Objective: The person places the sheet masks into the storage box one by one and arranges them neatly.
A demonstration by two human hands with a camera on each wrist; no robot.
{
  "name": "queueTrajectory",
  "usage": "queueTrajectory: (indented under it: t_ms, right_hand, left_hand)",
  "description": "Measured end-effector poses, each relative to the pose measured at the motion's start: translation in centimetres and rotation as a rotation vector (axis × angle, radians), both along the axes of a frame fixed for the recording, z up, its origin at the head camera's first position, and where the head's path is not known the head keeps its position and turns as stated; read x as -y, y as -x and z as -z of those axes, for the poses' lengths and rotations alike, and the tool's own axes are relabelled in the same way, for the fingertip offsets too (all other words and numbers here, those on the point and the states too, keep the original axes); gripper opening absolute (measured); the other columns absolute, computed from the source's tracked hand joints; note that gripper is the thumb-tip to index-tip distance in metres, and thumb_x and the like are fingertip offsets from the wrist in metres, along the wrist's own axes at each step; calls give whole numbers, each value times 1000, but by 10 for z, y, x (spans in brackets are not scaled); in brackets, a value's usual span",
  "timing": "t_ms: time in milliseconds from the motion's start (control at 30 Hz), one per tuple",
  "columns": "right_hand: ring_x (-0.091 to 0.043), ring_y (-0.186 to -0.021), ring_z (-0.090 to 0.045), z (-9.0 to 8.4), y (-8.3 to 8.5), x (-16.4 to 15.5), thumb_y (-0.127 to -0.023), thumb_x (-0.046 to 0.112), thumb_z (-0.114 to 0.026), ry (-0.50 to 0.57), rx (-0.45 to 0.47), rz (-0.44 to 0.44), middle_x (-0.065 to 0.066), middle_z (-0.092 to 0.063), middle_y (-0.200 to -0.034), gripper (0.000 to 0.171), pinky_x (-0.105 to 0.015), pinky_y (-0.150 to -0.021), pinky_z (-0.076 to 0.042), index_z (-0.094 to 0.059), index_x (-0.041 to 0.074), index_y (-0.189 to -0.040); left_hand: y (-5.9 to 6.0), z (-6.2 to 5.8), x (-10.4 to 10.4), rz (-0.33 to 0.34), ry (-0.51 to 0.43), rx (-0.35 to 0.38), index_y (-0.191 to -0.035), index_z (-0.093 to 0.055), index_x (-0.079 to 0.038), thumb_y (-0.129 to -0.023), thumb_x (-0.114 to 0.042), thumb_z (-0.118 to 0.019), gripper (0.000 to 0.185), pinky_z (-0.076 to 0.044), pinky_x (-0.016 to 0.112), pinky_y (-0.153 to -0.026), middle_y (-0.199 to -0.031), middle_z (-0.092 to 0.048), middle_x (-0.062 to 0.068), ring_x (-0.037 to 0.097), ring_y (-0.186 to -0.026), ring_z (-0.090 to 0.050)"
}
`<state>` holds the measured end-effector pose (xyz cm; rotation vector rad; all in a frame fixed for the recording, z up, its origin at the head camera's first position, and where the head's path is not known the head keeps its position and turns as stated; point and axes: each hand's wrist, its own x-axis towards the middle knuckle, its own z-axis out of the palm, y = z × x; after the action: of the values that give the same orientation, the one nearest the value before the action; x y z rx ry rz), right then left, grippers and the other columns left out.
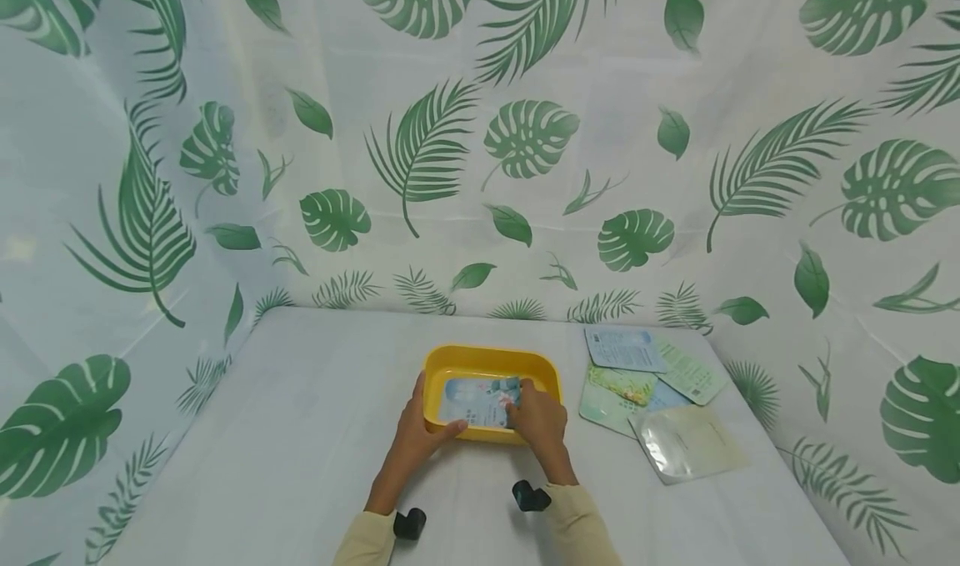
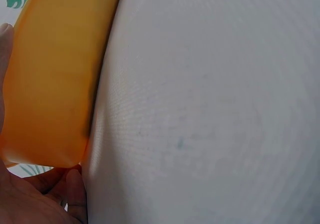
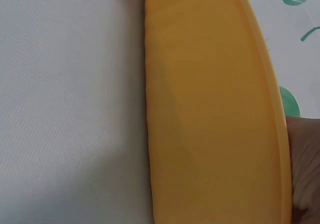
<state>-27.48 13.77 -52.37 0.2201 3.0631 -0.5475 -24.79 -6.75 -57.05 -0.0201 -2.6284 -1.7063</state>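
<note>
Lying flat in the yellow tray (image 1: 491, 362), packet (image 1: 480, 399) runs left-right.

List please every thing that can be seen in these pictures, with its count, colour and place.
shallow yellow plastic tray: one, yellow, middle of the table near the person.
flat blue and white packet: one, pale blue and white, lying inside the tray.
loose flat packets: about six, pale blue, green and silver, overlapping in a pile to the right of the tray.
white table cover: one, white, under everything.
leaf-print curtain: white with green leaves, behind and at both sides.
left hand: one, grips the tray's near left rim, thumb inside.
right hand: one, fingers on the packet at the tray's near right side.
cream sleeves: two, at the bottom edge.
</note>
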Motion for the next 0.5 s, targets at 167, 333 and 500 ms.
queueTrajectory:
  t_ms: [167, 333, 500]
  right_hand:
    - [-21, -62, -51, 0, -2, 1, -87, 33, -73, -15, -1, -6, -5, -61, -75, 53, -32, -57, -40, -58, 3, -129]
    - [-20, -59, -50, 0, -2, 1, -87, 32, -72, -35, -8, -21, -3, -58, -70, 47, -30, -53, -36, -62, 2, -123]
    - [-19, -62, -50, 1, -1, 1, -88, 31, -71, -42, -3, -27, -3, -60, -74, 39, -29, -55, -38, -67, 4, -115]
  left_hand:
    - [-1, -1, 0, 1, 2, -9, -158, -8, -17, -77, -45, -81, 113, -28, 56, -116, -157, -32, 15, 34, -140, -37]
    - [-1, -1, 0, 4, -5, -9, -158, -8, -17, -77, -44, -81, 112, -28, 56, -116, -157, -31, 15, 34, -141, -35]
    - [0, 0, 1, 5, 3, -9, -158, -7, -17, -77, -43, -81, 113, -29, 56, -116, -157, -31, 16, 35, -141, -36]
